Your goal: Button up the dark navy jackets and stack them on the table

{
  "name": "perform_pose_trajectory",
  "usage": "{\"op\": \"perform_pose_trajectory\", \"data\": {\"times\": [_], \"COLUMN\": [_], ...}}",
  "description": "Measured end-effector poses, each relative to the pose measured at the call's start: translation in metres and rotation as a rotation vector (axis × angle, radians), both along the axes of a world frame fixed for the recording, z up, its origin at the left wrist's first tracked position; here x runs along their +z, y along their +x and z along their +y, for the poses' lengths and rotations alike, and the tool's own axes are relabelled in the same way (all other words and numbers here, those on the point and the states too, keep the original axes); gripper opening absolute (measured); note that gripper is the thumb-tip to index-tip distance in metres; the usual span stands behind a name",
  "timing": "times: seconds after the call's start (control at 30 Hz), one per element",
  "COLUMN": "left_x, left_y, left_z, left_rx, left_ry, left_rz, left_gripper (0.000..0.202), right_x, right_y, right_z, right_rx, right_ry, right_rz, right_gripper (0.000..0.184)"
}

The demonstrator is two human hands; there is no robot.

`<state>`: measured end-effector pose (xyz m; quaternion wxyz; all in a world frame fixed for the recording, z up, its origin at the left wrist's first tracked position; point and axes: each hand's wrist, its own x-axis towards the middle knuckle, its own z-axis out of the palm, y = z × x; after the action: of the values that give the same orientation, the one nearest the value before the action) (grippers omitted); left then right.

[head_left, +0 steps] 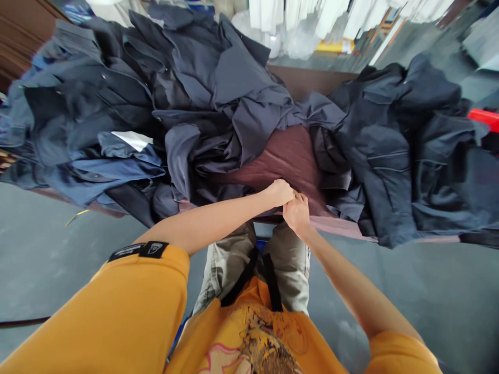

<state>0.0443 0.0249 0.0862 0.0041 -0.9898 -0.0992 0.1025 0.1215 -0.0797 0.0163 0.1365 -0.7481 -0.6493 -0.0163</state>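
Observation:
My left hand (278, 192) and my right hand (296, 214) meet at the near table edge, knuckles almost touching. Both close on a thin dark edge of a garment (268, 211), though the fingers hide most of it. Just beyond them lies a smooth reddish-brown cloth (280, 161). Heaped on either side and ahead are dark navy work jackets (382, 150) and shirts (230, 88), crumpled and overlapping. A lighter blue garment (117, 171) lies at the left of the heap.
Grey floor (58, 259) spreads on both sides of the table. A red object (485, 119) sits beyond the right of the heap, and a brown wooden cabinet (23, 36) stands at the far left. White hanging items (331, 15) and plastic bags (300, 39) stand behind the table.

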Motion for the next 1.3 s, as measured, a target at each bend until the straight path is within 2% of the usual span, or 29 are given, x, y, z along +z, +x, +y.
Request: {"op": "perform_pose_trajectory", "data": {"times": [0.2, 0.4, 0.53, 0.67, 0.77, 0.93, 1.03, 1.13, 1.3], "left_x": [-0.028, -0.048, -0.047, -0.040, -0.034, -0.019, -0.014, -0.017, -0.037], "left_y": [-0.020, -0.028, -0.026, -0.023, -0.019, -0.008, -0.006, -0.013, -0.029], "left_z": [0.002, -0.009, -0.023, -0.024, -0.015, 0.004, 0.007, 0.000, -0.015], "left_rx": [-0.013, 0.074, 0.158, 0.164, 0.133, 0.011, -0.022, 0.008, 0.076], "left_ry": [0.107, 0.215, 0.210, 0.187, 0.147, 0.066, 0.051, 0.083, 0.174], "left_rz": [-0.098, -0.131, -0.129, -0.098, -0.115, -0.077, -0.041, -0.082, -0.134], "left_gripper": [0.034, 0.045, 0.047, 0.046, 0.041, 0.029, 0.027, 0.030, 0.040], "right_x": [0.000, -0.007, -0.017, -0.021, -0.015, 0.001, 0.004, -0.001, -0.011], "right_y": [-0.001, -0.005, -0.006, -0.006, -0.003, 0.007, 0.007, 0.000, -0.015], "right_z": [0.002, 0.003, -0.002, -0.002, 0.003, 0.013, 0.012, 0.005, -0.008], "right_rx": [0.123, 0.106, 0.060, 0.056, 0.037, 0.019, 0.010, 0.054, 0.058], "right_ry": [-0.043, -0.050, 0.004, 0.023, 0.022, -0.021, -0.039, -0.020, -0.015], "right_rz": [-0.180, -0.166, -0.119, -0.085, -0.050, 0.008, 0.002, -0.063, -0.131], "right_gripper": [0.052, 0.052, 0.054, 0.054, 0.051, 0.045, 0.044, 0.048, 0.056]}}
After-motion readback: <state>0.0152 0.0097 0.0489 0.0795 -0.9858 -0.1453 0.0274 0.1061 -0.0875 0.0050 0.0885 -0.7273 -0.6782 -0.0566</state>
